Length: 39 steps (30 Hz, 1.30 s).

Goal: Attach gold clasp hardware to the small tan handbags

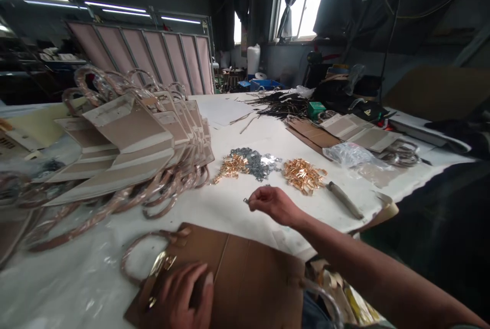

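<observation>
Nearest the camera, the left hand [186, 296] is laid over the left end of a brown panel [256, 278], which is spread on the tabletop [214, 209]. Its fingers are curved over the surface with the thumb set apart; whether anything is pinched beneath them cannot be told.

At the panel's left edge, just beyond the fingers, a shiny gold fitting [163, 263] is seen. It is much nearer to the left hand than to the right hand [273, 204], which is held farther off, beyond the panel's far edge. From the right-hand grip, the fitting is found to the left and toward the camera. That grip is narrowed to a pinch, and a small metal piece [246, 200] is held at its tips, projecting leftward; its long axis is too small to be made out.

The fitting's long axis is set along the panel's left edge, slanting away from the camera and to the right. From that same edge a wrapped handle [132, 250] is looped outward to the left. The panel's own long axis appears to be carried from left to right, though its near edge is partly cut off.
</observation>
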Motion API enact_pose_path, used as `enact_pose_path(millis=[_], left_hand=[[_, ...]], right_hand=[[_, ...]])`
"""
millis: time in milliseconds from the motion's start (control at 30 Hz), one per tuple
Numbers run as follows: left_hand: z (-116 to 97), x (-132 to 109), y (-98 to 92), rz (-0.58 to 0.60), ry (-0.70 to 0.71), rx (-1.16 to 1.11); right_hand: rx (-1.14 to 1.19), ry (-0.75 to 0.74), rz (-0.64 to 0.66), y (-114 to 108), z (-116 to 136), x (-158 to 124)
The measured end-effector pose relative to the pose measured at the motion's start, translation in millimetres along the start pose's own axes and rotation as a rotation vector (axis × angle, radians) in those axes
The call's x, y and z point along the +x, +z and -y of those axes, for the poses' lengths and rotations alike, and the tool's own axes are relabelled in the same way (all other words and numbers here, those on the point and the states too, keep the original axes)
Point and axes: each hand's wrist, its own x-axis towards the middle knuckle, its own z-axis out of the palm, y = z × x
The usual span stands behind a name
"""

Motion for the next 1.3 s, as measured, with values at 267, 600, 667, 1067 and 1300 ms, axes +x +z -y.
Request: enact_pose_path(millis=[267, 600, 667, 1067, 1300], left_hand=[[-38.1, 2.9, -26.6, 0.193, -0.665, -0.498], [-55.3, 14.7, -27.3, 0.027, -1.077, -1.074], [-58.4, 17.7, -27.0, 0.021, -1.14, -1.153], [-69.0, 12.8, -28.3, 0.027, -1.178, -1.171], [-72.4, 10.0, -36.8, 0.111, -1.184, -1.167]], right_hand=[[0.541, 0.14, 0.226, 124.6, 15.1, -82.8], [0.65, 0.155, 0.312, 125.2, 13.4, -87.3], [0.643, 0.126, 0.352, 124.6, 18.6, -88.6], [0.634, 0.027, 0.332, 126.6, 31.8, -94.3], [0.447, -0.072, 0.331, 120.7, 44.7, -99.3]])
